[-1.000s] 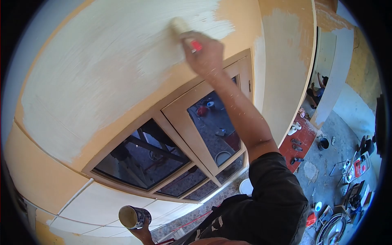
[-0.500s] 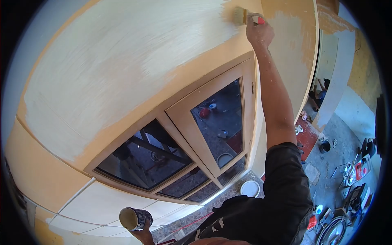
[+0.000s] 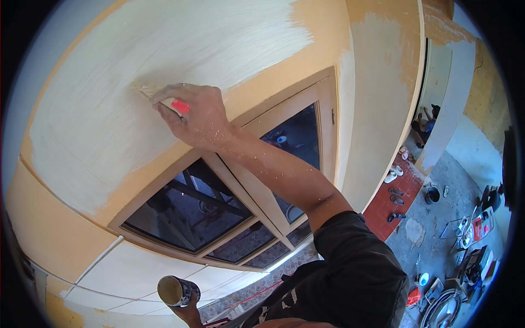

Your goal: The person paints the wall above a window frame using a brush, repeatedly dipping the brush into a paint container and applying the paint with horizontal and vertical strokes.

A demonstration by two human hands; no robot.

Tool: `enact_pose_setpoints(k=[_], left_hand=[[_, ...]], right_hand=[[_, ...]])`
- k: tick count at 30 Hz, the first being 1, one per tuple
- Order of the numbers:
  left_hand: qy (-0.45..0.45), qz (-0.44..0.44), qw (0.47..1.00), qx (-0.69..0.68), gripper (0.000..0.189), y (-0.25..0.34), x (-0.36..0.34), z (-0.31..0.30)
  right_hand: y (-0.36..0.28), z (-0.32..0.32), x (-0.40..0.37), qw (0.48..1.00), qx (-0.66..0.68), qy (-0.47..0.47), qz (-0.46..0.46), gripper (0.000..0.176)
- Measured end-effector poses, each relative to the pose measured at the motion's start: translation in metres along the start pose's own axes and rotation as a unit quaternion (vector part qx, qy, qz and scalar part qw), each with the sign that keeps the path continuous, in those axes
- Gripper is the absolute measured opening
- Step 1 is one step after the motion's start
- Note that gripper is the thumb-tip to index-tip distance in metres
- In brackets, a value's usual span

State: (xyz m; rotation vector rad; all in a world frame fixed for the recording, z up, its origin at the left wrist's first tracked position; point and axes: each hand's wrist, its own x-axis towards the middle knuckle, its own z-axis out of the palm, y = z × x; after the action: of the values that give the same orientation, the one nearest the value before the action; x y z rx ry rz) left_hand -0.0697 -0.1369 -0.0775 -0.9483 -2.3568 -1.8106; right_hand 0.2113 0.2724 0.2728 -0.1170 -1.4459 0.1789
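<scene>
My right hand (image 3: 199, 115) is closed around the handle of a paintbrush (image 3: 179, 105), which has a red patch on it. The bristles meet the wall (image 3: 109, 126), inside a broad whitish painted area with orange-yellow around its edges. Low on the left, my left hand (image 3: 188, 314) grips a paint can (image 3: 178, 291) with a dark printed side. The can's mouth faces up toward me, and its inside looks pale; I cannot make out how much paint it holds. My right forearm passes in front of the window.
Below the painted area is a wood-framed window (image 3: 191, 213) with dark glass panes. At right lie a red tiled step (image 3: 377, 210) with footwear, a black bucket (image 3: 432, 195) and cluttered tools (image 3: 470, 273). Another person (image 3: 426, 123) sits in the far doorway.
My right hand has swept the brush left and down across the wall, from the upper right corner to the middle of the whitish area. My left hand and the can have hardly moved.
</scene>
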Motion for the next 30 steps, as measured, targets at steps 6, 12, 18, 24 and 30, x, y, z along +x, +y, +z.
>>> enact_pose_setpoints(k=[6,12,18,24,30], left_hand=[[0.013,0.011,0.999,0.033,0.11,0.015,-0.005,0.001],[0.016,-0.023,0.999,0.024,0.111,0.022,-0.006,0.008],[-0.021,-0.025,0.999,-0.029,0.11,0.038,-0.001,0.016],[-0.002,0.014,0.999,0.032,0.11,0.041,0.001,0.013],[0.041,-0.004,0.999,0.024,0.113,0.032,-0.01,0.0]], right_hand=[[0.078,-0.077,0.036,0.978,-0.151,0.022,0.144,0.011],[0.138,-0.213,0.092,0.891,-0.376,0.219,0.13,0.036],[0.125,-0.177,0.098,0.845,-0.492,0.164,0.127,0.029],[0.014,0.04,0.037,0.98,-0.174,0.07,-0.072,0.02],[-0.051,0.134,0.023,0.995,-0.004,0.041,-0.089,0.011]])
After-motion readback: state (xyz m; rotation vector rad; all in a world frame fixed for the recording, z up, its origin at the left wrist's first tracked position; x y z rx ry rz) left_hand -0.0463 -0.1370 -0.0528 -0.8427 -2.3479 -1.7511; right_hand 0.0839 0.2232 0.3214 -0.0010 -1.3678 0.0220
